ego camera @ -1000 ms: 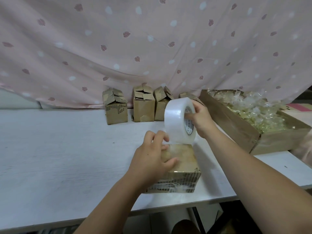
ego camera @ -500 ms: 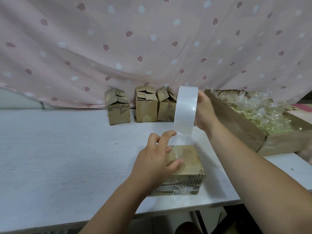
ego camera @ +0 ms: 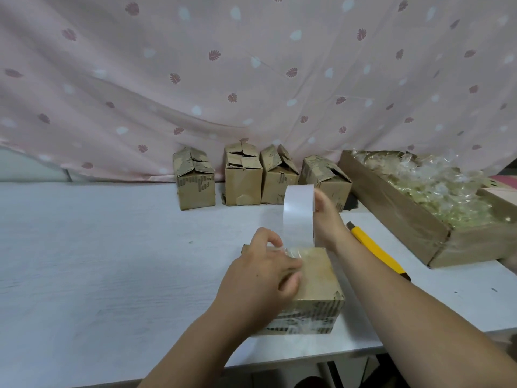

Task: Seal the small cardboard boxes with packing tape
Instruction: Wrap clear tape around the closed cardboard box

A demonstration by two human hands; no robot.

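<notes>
Over the near box, right hand's gripping the tape roll, pulling more out; left hand's clamping the strip down.

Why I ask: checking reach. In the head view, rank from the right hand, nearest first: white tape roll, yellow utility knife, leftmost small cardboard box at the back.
1. White tape roll: held in the right hand.
2. Yellow utility knife: on the table, just right of the wrist.
3. Leftmost small cardboard box: back row, far left.
</notes>
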